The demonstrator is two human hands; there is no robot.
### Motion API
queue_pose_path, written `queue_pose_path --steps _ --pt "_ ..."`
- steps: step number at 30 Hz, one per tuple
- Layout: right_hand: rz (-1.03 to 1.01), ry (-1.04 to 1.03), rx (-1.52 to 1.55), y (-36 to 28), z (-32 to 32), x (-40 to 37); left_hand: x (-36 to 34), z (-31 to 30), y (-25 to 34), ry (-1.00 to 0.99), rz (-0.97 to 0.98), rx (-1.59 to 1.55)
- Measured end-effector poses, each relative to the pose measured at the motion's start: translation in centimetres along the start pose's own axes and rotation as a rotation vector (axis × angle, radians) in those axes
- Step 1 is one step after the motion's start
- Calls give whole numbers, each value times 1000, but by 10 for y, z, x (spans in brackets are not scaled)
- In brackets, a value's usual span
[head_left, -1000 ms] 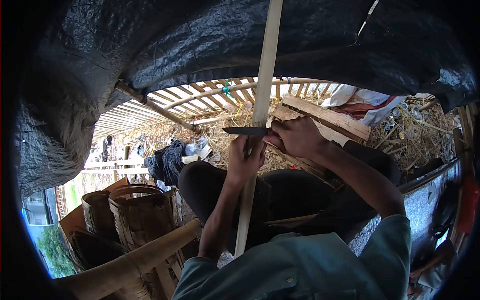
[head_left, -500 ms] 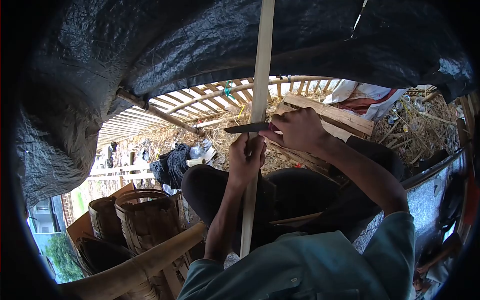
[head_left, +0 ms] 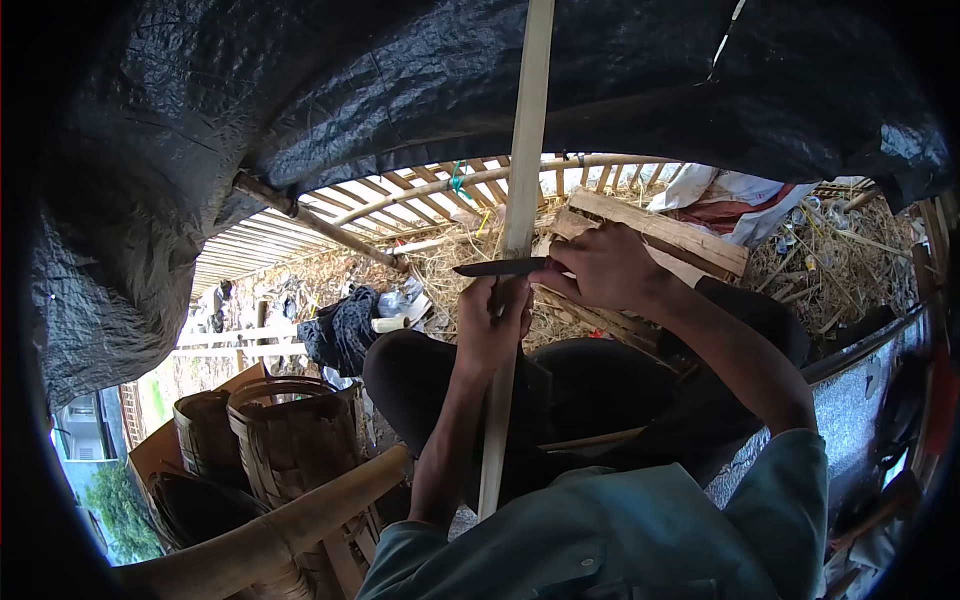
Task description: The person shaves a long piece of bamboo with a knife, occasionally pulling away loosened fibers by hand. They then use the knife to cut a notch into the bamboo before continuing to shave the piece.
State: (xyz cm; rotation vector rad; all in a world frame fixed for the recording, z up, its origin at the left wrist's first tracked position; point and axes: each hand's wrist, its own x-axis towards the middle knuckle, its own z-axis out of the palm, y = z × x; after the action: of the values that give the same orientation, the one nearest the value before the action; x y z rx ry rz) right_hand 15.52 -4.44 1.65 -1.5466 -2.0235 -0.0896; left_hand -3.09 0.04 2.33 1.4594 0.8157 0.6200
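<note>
A long, pale bamboo strip [head_left: 530,120] runs upright through the middle of the head view, from the top edge down to my lap. My left hand [head_left: 492,322] is closed around the strip below the blade. In my right hand [head_left: 610,268] is a knife [head_left: 498,268] with a dark blade, gripped by its handle, which the fingers mostly hide. The blade lies crosswise over the strip, its tip pointing left, just above my left thumb.
Woven bamboo baskets [head_left: 295,430] stand at lower left behind a thick bamboo pole [head_left: 280,535]. Wooden planks [head_left: 660,235] lie on straw ahead. Dark plastic sheeting [head_left: 400,90] hangs overhead. A slatted bamboo fence [head_left: 400,200] stands beyond, with a dark cloth bundle [head_left: 345,330] nearer.
The knife and my right hand have moved slightly down the strip, closer to my left hand. My left hand keeps its hold in nearly the same place.
</note>
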Motion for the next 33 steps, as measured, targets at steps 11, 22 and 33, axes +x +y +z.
queue_pose_path --steps 11,22,33 --pt "93 -213 71 12 -12 3 1 -1 -2 32 -21 2" --pt "350 -73 297 8 -13 4 1 -3 -4 32 -48 -26" --pt "276 -9 514 -2 13 9 3 2 -13 35 0 65"
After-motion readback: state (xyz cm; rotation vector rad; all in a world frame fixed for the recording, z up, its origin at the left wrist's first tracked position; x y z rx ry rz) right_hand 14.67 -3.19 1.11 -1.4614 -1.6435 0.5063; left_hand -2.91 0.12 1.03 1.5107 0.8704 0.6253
